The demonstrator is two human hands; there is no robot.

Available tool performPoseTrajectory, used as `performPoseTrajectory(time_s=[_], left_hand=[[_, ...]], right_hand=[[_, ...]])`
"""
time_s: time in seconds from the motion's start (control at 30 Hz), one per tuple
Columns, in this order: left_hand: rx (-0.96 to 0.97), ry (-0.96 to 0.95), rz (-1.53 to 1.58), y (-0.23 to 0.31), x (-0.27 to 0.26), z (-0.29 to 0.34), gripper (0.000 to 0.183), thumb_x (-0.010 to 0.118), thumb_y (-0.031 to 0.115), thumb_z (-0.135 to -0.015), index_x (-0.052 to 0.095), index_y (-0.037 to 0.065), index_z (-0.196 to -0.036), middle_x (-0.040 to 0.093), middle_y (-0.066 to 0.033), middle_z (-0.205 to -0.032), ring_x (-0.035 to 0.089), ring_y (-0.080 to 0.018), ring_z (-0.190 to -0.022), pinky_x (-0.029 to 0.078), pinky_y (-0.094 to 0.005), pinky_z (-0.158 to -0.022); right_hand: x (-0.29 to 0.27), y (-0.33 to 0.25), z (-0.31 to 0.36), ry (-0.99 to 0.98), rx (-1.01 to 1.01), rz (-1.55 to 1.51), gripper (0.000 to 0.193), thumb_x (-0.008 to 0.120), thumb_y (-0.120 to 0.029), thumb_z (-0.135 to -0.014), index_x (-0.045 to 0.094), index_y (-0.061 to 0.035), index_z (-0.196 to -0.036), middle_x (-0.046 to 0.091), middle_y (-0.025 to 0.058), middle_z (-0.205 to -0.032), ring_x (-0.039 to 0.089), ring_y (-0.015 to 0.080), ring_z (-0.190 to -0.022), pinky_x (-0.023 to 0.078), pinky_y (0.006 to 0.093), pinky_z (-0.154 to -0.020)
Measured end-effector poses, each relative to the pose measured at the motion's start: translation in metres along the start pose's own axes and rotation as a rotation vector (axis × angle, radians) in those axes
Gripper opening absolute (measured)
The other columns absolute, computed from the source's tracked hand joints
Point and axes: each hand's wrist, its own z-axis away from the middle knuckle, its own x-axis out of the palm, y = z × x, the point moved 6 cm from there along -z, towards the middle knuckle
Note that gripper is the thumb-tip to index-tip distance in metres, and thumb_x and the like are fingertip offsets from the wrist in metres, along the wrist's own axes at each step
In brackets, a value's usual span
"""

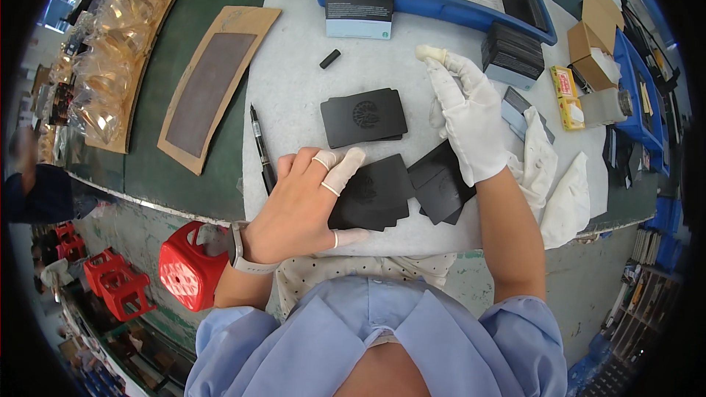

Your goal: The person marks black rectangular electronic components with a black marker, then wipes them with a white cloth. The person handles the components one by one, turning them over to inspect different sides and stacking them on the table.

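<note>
My left hand (294,206) has pale finger cots on the thumb and two fingers. Its thumb and fingers span the left side of a stack of black cards (379,191), gripping it on the white table cover. My right hand (467,121), in a white glove, is raised over the table with its fingers loosely bent and apart; nothing shows between them. Below it lie loose black cards (441,184), partly hidden by the glove. Farther away sits another stack of black cards (364,117) with a round emblem on top.
A blue tray (434,9) holds dark boxes at the back. More boxes stand beside it, one stack (512,55) near my right hand. A pen (261,147) and a small black cylinder (330,59) lie on the cover. White gloves (565,209) rest at the right edge.
</note>
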Motion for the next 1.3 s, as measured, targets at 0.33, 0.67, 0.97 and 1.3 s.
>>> performPoseTrajectory(time_s=[0.33,0.67,0.97,1.3], left_hand=[[0.024,-0.051,0.061,0.003,0.001,0.002,0.089,0.082,0.03,-0.064,0.042,-0.001,-0.137,0.054,-0.0143,-0.114,0.048,-0.0299,-0.102,0.033,-0.0394,-0.089],[-0.042,0.081,0.064,-0.015,-0.006,0.02,0.093,0.085,0.037,-0.057,0.047,0.005,-0.135,0.057,-0.0073,-0.111,0.049,-0.0282,-0.103,0.032,-0.0407,-0.091],[-0.097,0.169,0.18,-0.018,-0.006,0.032,0.094,0.085,0.028,-0.06,0.042,0.004,-0.14,0.053,-0.0117,-0.126,0.049,-0.0282,-0.104,0.033,-0.0395,-0.092],[-0.026,0.522,0.32,-0.027,-0.003,0.056,0.093,0.088,0.031,-0.06,0.042,0.003,-0.137,0.057,-0.0118,-0.123,0.055,-0.0264,-0.102,0.037,-0.0371,-0.088]], right_hand=[[0.001,0.001,-0.001,-0.029,-0.054,0.029,0.025,0.059,-0.018,-0.095,0.063,-0.0041,-0.115,0.055,-0.0038,-0.07,0.045,0.002,-0.05,0.036,0.0183,-0.046],[0.002,0.005,0.0,-0.055,-0.017,0.024,0.025,0.057,-0.017,-0.096,0.063,-0.0053,-0.117,0.055,-0.0046,-0.074,0.043,0.0011,-0.05,0.034,0.0172,-0.045],[0.004,0.005,0.002,-0.003,0.024,0.082,0.024,0.059,-0.018,-0.095,0.064,-0.0058,-0.114,0.051,-0.0064,-0.069,0.04,0.0006,-0.048,0.03,0.017,-0.042],[0.005,0.01,0.0,-0.002,0.018,0.073,0.022,0.06,-0.018,-0.094,0.064,-0.0065,-0.113,0.049,-0.0072,-0.066,0.04,-0.0003,-0.047,0.029,0.0167,-0.041]])
